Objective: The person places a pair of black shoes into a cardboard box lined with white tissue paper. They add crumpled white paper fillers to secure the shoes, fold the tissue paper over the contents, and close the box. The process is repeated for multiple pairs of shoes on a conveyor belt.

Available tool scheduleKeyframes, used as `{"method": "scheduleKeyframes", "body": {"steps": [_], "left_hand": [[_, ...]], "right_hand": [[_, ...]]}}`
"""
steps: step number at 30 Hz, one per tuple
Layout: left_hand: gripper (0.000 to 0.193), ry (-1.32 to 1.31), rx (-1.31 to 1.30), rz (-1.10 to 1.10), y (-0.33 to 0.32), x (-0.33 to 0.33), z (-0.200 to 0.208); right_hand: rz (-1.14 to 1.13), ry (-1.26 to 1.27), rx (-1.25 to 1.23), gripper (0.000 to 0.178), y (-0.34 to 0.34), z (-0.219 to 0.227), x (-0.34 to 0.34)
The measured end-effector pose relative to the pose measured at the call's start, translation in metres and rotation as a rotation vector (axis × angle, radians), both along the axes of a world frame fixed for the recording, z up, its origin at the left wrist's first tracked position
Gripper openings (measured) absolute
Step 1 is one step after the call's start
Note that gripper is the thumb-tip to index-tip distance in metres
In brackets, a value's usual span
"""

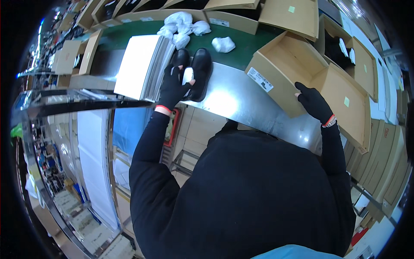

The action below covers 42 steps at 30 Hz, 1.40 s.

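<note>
A pair of black shoes stands side by side on the metal bench, the right-hand black shoe (201, 69) showing most. My left hand (173, 87), in a black glove with bare fingertips, is over the left-hand shoe and hides much of it. Between its thumb and fingers sits a small white wad (188, 76), apparently paper. My right hand (314, 102), gloved alike, is closed on the near wall of an open brown shoebox (276, 82). The box is tilted, its hinged lid (348, 103) folded out to the right, and the inside that shows is bare cardboard.
Left of the shoes lies a stack of white sheets (137, 64). Crumpled white paper wads (223, 45) rest on the green surface (241, 58) behind. More open shoeboxes (233, 20) line the back. Flat brown cartons (377, 151) stand at right, a metal rack frame (86, 107) at left.
</note>
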<state>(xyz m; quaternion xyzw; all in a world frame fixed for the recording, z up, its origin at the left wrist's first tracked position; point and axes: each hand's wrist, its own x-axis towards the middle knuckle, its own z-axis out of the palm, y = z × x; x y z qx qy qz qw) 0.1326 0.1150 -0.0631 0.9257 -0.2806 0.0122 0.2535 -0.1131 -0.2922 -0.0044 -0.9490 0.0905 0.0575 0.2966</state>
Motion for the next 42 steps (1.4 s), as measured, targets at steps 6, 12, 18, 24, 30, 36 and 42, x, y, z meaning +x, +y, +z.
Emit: {"method": "scheduleKeyframes", "body": {"steps": [6, 12, 18, 24, 30, 36, 42], "left_hand": [[0.007, -0.322, -0.326, 0.01, -0.019, -0.067, 0.002], [0.017, 0.04, -0.433, 0.139, -0.029, -0.195, -0.041], [0.031, 0.181, -0.483, 0.519, 0.047, -0.204, -0.041], [0.039, 0.055, -0.604, 0.736, 0.238, -0.078, 0.038], [0.033, -0.218, -0.052, 1.02, 0.4, 0.021, 0.047], [0.024, -0.195, -0.163, 0.781, 0.463, 0.047, 0.032], [0.022, 0.374, -1.837, 0.204, 0.547, 0.004, 0.016]], "right_hand": [[0.086, -0.002, 0.005, 0.041, 0.017, -0.03, -0.012], [0.171, 0.12, -0.151, 0.041, 0.078, -0.118, -0.072], [0.125, 0.226, -0.003, 0.043, 0.105, -0.12, -0.088], [0.193, 0.275, -0.138, 0.051, 0.101, -0.099, -0.079], [-0.094, -0.031, 0.066, 0.052, 0.116, -0.073, -0.045], [-0.078, -0.201, 0.075, 0.039, 0.209, -0.025, 0.013], [-0.078, -0.146, 0.449, 0.025, 0.309, 0.005, 0.048]]}}
